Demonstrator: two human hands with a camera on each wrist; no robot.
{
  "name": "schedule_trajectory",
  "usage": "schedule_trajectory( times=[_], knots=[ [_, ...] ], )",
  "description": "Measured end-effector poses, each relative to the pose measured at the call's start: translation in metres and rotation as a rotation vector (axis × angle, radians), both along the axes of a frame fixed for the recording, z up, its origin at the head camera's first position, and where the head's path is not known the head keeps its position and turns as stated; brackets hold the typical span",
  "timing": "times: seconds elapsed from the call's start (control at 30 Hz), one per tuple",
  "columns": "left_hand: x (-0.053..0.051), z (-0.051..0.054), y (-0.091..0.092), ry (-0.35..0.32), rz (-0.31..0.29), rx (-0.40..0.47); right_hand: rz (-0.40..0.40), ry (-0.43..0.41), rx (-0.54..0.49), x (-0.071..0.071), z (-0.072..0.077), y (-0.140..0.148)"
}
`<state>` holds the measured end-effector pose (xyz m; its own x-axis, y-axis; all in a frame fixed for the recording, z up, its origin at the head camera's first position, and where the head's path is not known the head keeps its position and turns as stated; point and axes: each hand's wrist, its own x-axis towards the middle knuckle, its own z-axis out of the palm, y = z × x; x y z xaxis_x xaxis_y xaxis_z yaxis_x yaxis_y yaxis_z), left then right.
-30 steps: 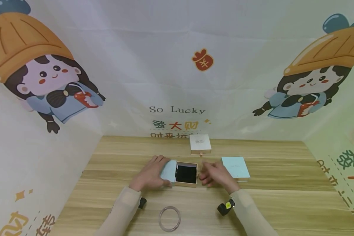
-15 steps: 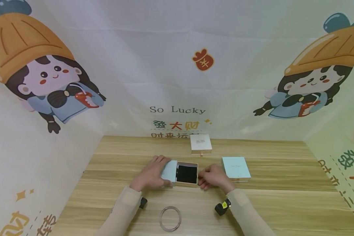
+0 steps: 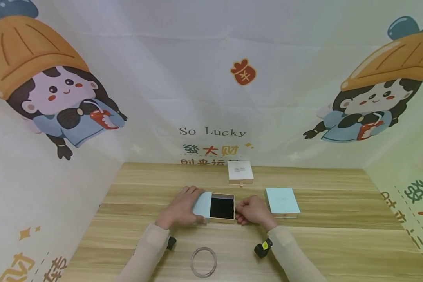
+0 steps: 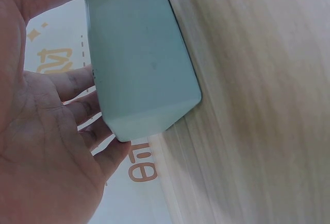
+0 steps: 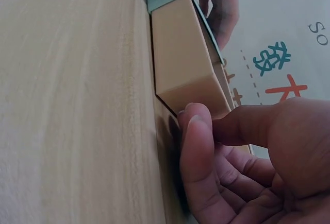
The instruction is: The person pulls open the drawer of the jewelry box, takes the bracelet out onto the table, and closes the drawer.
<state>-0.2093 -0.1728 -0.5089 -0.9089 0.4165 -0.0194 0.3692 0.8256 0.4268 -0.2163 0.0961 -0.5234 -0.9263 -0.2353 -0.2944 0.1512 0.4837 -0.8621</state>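
gripping the pale-blue sleeve (image 3: 202, 204) from its near and far sides, the left hand (image 3: 181, 205) kept its fingers part-spread; the right hand (image 3: 253, 209), fingers curled, seemingly pinched the right end of the half-out drawer (image 3: 222, 220). a hard tug risked jerking the drawer clean out; a slack left grip, dragging both parts along. a pale ring (image 3: 192, 262) lay near, a white box (image 3: 241, 171) far, a blue box (image 3: 282, 199) right.

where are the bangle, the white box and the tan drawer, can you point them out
bangle (image 3: 192, 262), head view: left part of its ring.
white box (image 3: 240, 170), head view: top face.
tan drawer (image 5: 180, 50), right wrist view: side wall.
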Motion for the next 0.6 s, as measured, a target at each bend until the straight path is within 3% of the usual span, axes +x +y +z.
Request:
schedule_trajectory(
  times=[0.6],
  knots=[
    [0.001, -0.001, 0.000, -0.005, 0.007, 0.013, 0.038, 0.050, -0.005, 0.001, -0.001, -0.013]
  ],
)
